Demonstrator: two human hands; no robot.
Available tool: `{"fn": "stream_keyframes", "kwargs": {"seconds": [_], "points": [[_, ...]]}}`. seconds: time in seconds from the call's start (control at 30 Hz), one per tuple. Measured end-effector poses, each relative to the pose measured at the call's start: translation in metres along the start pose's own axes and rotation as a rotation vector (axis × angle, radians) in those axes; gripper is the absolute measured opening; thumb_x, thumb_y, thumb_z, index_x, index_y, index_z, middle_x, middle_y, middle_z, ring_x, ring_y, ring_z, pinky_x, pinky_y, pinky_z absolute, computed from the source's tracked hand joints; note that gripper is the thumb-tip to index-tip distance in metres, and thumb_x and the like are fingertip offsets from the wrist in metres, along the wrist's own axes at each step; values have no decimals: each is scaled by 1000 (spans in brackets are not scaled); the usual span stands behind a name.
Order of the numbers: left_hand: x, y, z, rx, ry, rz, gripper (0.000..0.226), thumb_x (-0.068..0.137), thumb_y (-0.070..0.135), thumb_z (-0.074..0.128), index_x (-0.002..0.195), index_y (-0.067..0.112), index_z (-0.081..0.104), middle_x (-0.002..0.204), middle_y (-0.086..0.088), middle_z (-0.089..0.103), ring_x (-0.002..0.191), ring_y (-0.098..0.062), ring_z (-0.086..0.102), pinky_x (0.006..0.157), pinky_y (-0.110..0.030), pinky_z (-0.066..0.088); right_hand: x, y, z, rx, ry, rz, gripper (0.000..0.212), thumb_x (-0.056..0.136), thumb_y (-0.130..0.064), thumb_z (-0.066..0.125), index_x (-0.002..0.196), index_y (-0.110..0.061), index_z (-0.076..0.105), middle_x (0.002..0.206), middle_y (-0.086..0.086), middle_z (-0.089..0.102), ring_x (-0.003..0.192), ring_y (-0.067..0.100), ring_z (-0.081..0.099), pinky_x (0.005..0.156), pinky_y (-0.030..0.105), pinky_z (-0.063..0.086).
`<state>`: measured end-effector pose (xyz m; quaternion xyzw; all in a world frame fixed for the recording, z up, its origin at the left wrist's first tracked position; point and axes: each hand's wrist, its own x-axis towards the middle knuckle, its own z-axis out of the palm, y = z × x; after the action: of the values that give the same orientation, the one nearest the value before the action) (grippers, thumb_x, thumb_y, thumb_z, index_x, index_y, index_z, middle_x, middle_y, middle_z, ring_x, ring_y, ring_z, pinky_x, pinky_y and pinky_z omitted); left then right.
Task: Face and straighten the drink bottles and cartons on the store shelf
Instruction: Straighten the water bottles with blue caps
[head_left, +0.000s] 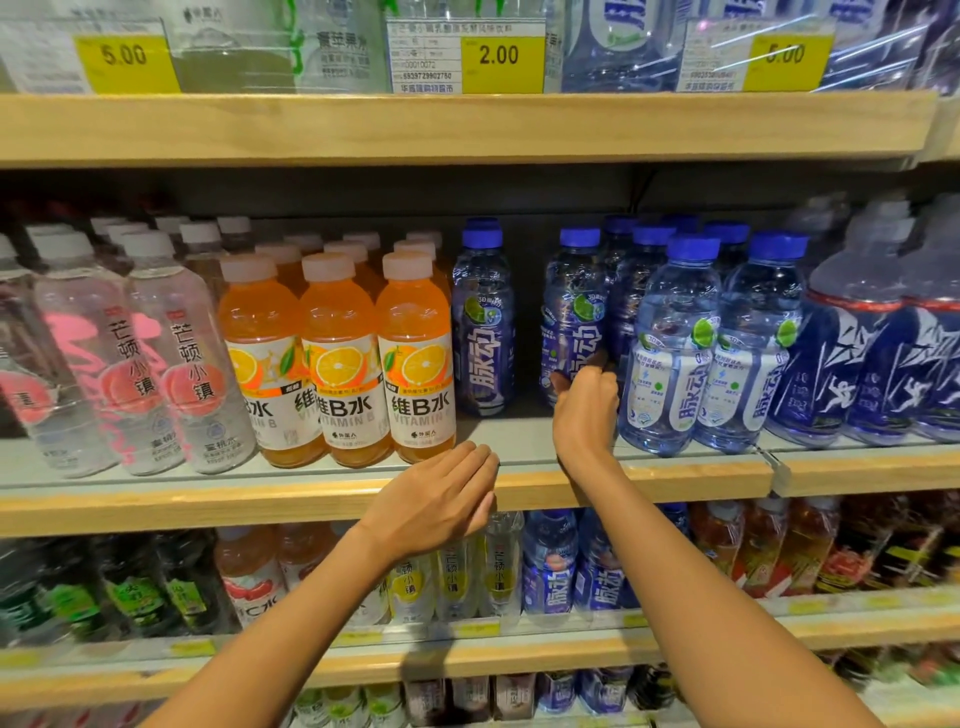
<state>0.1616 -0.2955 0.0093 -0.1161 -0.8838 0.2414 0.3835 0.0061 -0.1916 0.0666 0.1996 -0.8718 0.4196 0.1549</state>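
Right hand (587, 402) grips the lower body of a dark-blue bottle (571, 312), set back on the middle shelf (675, 473); left hand (441, 501) hangs relaxed & empty at the shelf lip. Step in hand, prob: facing this btl up. Nxt it needs a straight slide fwd, level w/ the pale-blue bottles (675, 343) just beside it, label turned out.

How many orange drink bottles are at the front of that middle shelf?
3 orange bottles in front: left one, middle one, right one, side by side between the pink-labelled bottles and a blue bottle. More stand behind them, partly hidden.
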Motion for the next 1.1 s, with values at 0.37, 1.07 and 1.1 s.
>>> {"fn": "stream_keyframes", "kwargs": {"seconds": [0.37, 1.07, 1.1], "points": [[-11, -1, 2, 69, 46, 52, 44, 97, 25, 37, 114, -2, 68, 113, -18, 68, 103, -27, 67, 90, -34, 54, -32, -16, 17, 357, -129, -190, 53, 86, -32, 68, 126, -3, 48, 120, 11, 55, 113, 23, 49, 84, 21, 32], [-8, 1, -4, 39, -19, 5, 40, 91, 25, 49, 113, -1, 68, 113, -18, 68, 102, -27, 67, 93, -33, 52, -16, -32, 35, 470, -221, -159, 39, 68, -28, 83, 87, -14, 52, 97, 13, 62, 89, 28, 61, 72, 33, 51], [-8, 1, -4, 35, -25, -1, 40, 90, 25, 49, 113, -2, 69, 113, -18, 69, 102, -27, 67, 94, -33, 52, -17, -31, 32, 463, -206, -161, 37, 68, -30, 83, 80, -18, 50, 88, 8, 62, 82, 25, 62, 65, 28, 48]]}}
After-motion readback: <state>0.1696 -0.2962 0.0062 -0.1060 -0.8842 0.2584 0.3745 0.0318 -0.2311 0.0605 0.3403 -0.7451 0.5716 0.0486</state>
